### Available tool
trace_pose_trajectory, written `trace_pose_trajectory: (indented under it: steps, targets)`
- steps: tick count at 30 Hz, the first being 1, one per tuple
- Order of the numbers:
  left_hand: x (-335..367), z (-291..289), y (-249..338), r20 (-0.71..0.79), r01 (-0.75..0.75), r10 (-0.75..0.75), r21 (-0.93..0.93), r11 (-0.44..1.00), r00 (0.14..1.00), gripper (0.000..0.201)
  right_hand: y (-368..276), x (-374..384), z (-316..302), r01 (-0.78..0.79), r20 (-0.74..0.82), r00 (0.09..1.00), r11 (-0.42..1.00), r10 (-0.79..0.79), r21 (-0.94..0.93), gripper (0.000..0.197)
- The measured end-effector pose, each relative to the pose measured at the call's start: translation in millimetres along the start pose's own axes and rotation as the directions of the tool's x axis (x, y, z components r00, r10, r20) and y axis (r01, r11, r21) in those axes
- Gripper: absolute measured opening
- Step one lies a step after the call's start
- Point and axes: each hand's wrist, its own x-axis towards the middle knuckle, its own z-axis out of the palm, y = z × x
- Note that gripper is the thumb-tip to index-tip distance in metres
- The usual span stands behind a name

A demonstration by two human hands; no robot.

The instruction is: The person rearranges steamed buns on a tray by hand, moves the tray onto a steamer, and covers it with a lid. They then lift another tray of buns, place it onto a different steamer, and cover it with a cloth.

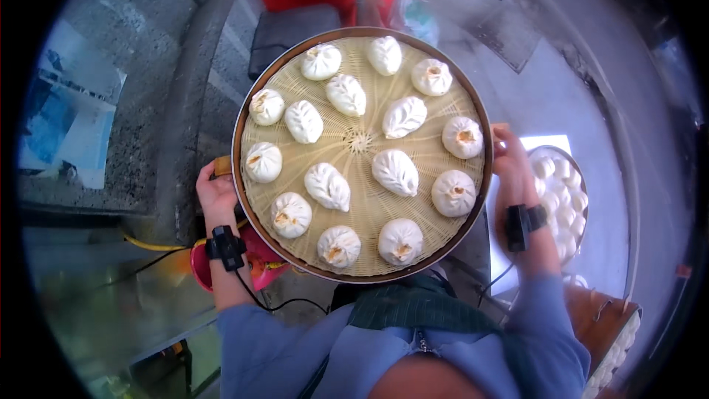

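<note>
Between my two hands is a round steamer tray (357,278) with a brown rim, held in front of my body. A pale woven mat (359,199) lines it. Round pleated buns (464,138) with orange-brown filling showing at the top sit mostly around its edge. Leaf-shaped pleated buns (396,172) lie mostly nearer the middle. My left hand (216,192) grips a wooden handle (222,165) at the tray's left side. On the opposite side, my right hand (511,166) is closed at the handle (501,127), its fingers partly hidden by the rim.
At the right, a round tray (586,214) of plain white buns rests on a white surface. More white buns show beside a brown panel (591,318) lower right. A pink-red tub (258,255) stands below my left wrist. A dark stool (292,35) is beyond the tray.
</note>
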Motion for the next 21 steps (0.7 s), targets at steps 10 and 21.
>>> trace_pose_trajectory:
  steps: [10,21]
  targets:
    - [-20,14,-7,0.029,-0.118,0.118,0.003,0.993,0.993,0.026,1,-101,28,0.586,0.501,0.808,0.323,-0.311,-0.743,0.046]
    - [-77,52,-44,0.160,-0.208,0.148,0.481,0.852,0.976,0.061,6,-22,-8,0.026,0.180,0.984,0.996,-0.010,-0.086,0.019]
